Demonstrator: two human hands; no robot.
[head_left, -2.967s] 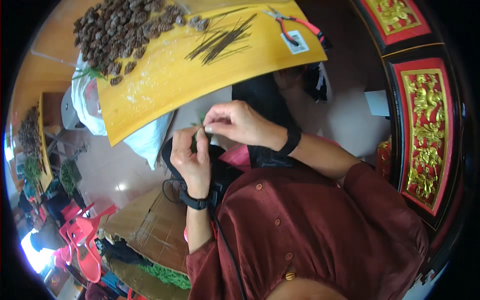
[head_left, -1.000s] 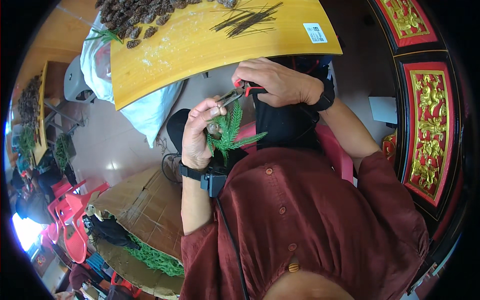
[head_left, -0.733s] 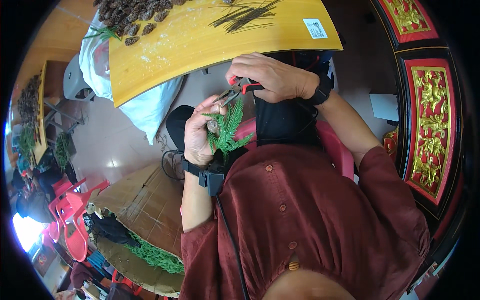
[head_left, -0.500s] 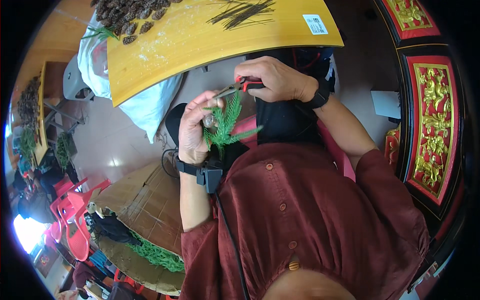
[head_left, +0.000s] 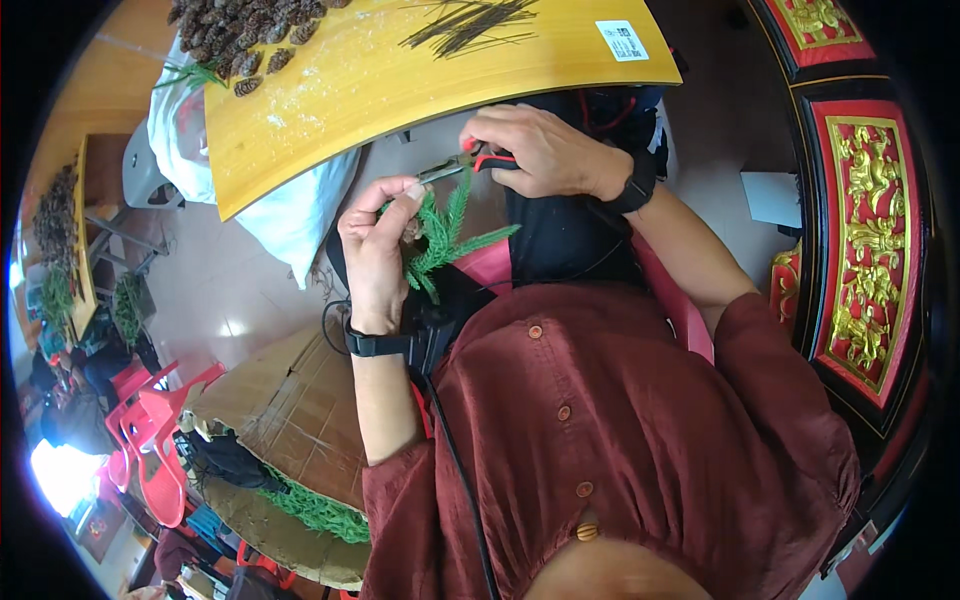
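My left hand [head_left: 372, 245] pinches a green artificial pine sprig [head_left: 446, 243], its thumb and index finger pressed together at the upper end. Something small and brownish shows between the palm and the needles; I cannot make out what it is. My right hand [head_left: 548, 152] is closed around pliers [head_left: 443, 170] with red and black handles. The metal jaws point left and reach the left fingertips, above the sprig. Whether the jaws grip anything is too small to tell. The sprig's branches fan out to the right and downward, over my lap.
A yellow table [head_left: 350, 130] stands ahead, bearing pine cones [head_left: 240, 40], dark thin wires [head_left: 475, 27] and a white label [head_left: 622, 41]. White sacks [head_left: 290, 230] hang below its left edge. At lower left, a cardboard box [head_left: 290, 400] holds greenery [head_left: 315, 512]. Carved gilded panels [head_left: 865, 250] rise at right.
My left hand has turned and its thumb now lies over the index finger by the plier tips. The sprig has tilted with it. My right hand and pliers have shifted slightly left.
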